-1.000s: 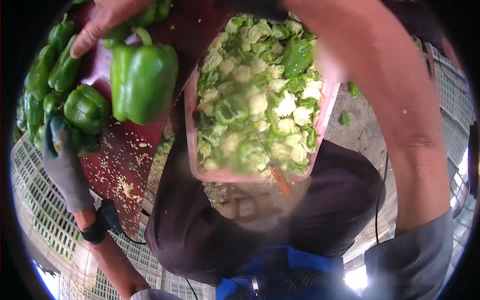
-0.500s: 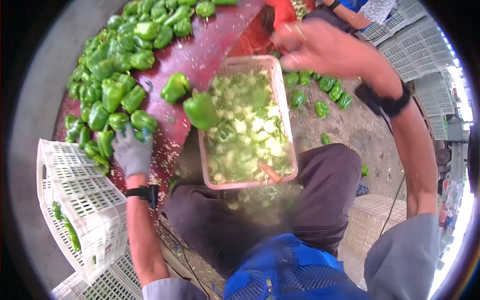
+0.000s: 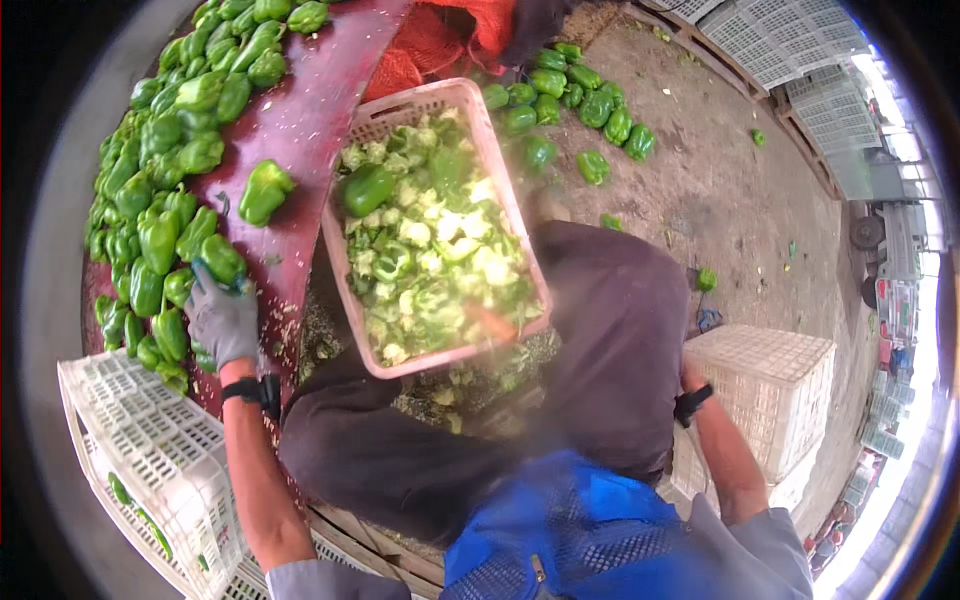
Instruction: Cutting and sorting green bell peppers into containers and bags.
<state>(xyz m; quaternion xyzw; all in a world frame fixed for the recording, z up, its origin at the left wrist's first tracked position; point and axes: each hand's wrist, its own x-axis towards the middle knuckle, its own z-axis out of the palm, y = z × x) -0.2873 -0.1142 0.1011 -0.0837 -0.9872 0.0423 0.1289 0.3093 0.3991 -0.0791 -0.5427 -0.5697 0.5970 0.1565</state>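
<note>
My left hand [image 3: 218,318], in a grey glove with blue-green fingertips, is closed around a green bell pepper [image 3: 223,260] at the near edge of a large pile of green bell peppers [image 3: 150,180]. My right hand [image 3: 692,378] is low beside my right thigh, next to a white crate; its fingers are hidden behind the leg. Between my knees stands a pink plastic crate [image 3: 371,366] filled with pale green pepper cores [image 3: 440,240]. A whole green pepper [image 3: 367,190] lies on top of them, and a blurred orange-brown stick-like thing [image 3: 490,322] sits near the front. Another pepper [image 3: 265,192] lies alone on the red tabletop.
The red tabletop [image 3: 300,110] runs along my left. White slatted crates stand at lower left [image 3: 150,440] and by my right knee [image 3: 765,370]. Red mesh sacking [image 3: 430,45] lies beyond the pink crate. Several loose peppers [image 3: 600,105] are scattered on the floor, with stacked crates [image 3: 770,40] far right.
My right hand has dropped from above the far side of the pink crate to beside my thigh. The pepper at the crate's left edge now lies inside. The view has shifted right.
</note>
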